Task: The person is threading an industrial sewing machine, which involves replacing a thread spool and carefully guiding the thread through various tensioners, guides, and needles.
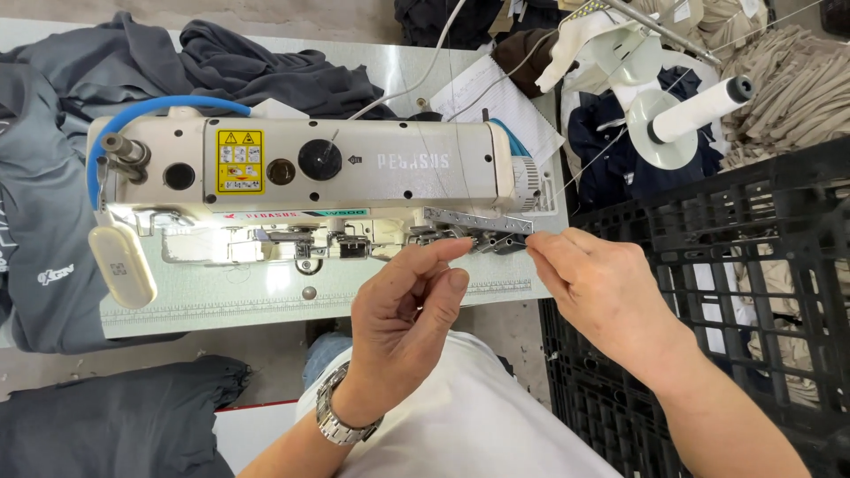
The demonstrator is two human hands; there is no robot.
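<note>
Both grips pinched — left hand (409, 305) and right hand (595, 288) at the sewing machine's (354, 168) metal folder (487, 232), held thing unclear.

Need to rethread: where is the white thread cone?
In the head view, the white thread cone lies upper right, behind the black crate, right of the sewing machine.

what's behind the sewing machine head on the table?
Behind the sewing machine, dark grey garments lie heaped on the table, with a white cable and a white paper sheet. The table surface directly under the machine body is hidden.
</note>
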